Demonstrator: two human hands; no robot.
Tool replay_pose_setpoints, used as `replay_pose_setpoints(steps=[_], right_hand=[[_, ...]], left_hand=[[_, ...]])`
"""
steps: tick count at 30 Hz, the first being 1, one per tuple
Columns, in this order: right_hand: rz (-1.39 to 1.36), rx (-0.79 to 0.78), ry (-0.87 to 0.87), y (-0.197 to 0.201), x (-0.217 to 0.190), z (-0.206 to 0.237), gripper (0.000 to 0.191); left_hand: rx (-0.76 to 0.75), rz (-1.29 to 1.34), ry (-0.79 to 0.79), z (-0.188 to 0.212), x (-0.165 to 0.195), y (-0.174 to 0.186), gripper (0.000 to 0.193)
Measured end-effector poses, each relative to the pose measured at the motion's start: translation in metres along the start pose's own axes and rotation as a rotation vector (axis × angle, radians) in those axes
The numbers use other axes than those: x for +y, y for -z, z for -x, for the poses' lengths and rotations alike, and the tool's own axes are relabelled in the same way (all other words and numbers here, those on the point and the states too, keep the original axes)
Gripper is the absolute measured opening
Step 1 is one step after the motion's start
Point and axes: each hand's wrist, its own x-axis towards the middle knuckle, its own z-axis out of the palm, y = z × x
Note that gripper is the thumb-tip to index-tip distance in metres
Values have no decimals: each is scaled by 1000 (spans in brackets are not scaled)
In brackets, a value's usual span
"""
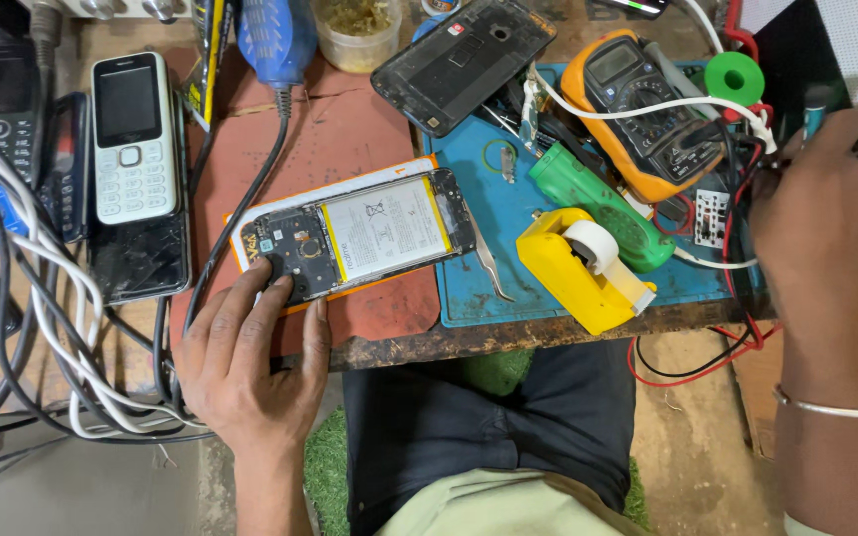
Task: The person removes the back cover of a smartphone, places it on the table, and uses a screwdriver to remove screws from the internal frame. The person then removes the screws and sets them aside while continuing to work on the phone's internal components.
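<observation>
Dark trousers (489, 417) and a green mat beneath sit closest to the lens. Left hand (250, 357) lies flat and unclenched, fingertips pressing the near end of the opened smartphone (359, 235), which rests back-off, battery exposed, on the red pad at the bench edge. Right hand (811, 213) is closed around a slim tool (814, 109), possibly a screwdriver; the tip is hidden. Risk: the phone lies close to the bench edge, so a slip of the steadying fingers could push it off. Tweezers (489, 263), yellow tape dispenser (583, 268), green torch (603, 203) and orange multimeter (643, 99) with trailing leads crowd the blue mat between the hands, obstructing any reach across.
</observation>
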Motion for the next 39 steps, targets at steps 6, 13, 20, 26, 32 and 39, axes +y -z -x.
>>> replay_pose_setpoints(steps=[6, 13, 20, 26, 32, 39], right_hand=[[-16, -27, 24, -5, 7, -5, 64], [-31, -51, -41, 0, -2, -8, 65], [-264, 43, -140, 4, -23, 3, 34], [51, 40, -78, -2, -13, 4, 36], [1, -79, -146, -2, -7, -8, 46], [23, 4, -27, -8, -2, -3, 44]], left_hand=[[12, 4, 1, -3, 3, 0, 32], [8, 7, 6, -4, 6, 2, 33], [12, 23, -1, -5, 6, 2, 33], [11, 23, -5, -6, 6, 2, 33], [3, 14, 3, -8, 8, 3, 34], [25, 25, -4, -10, 10, 2, 33]])
